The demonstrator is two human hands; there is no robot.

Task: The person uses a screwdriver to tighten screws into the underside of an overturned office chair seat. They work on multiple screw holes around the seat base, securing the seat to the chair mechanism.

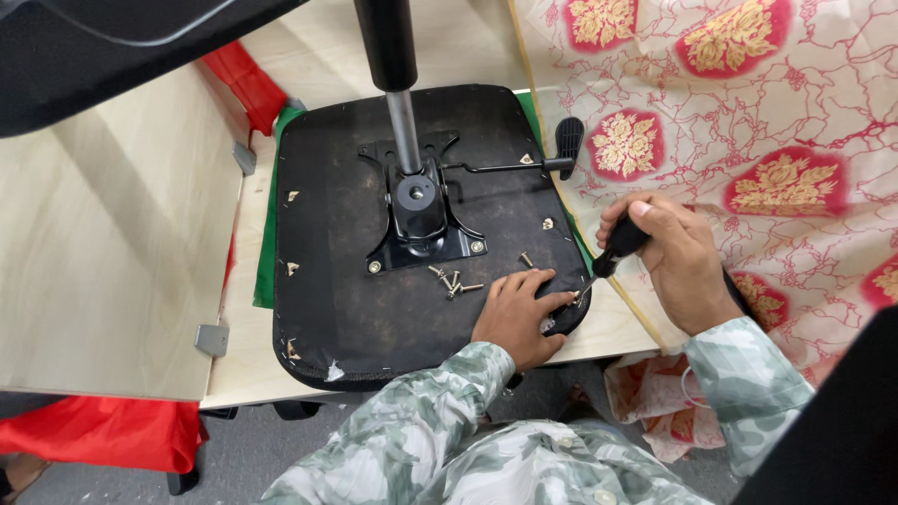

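Gripping a screwdriver (613,254), right hand (678,257) apparently meets seat edge (561,323)

- A single view comes from a camera worn on the person's head; no second view is there to share any part of the scene.
- It looks steeply down and a little forward, onto the bench (112,243) and the upturned chair seat (355,299) lying on it.
- It sits close: the person's own sleeves fill the bottom edge, and both hands lie in the lower right-of-centre.
- The left hand (516,316) has its fingers (524,281) spread on the seat; the seat's middle lies beyond and left of them.
- The right hand (675,257) lies just right of those fingers, over the patterned cloth (767,103) filling the upper right.
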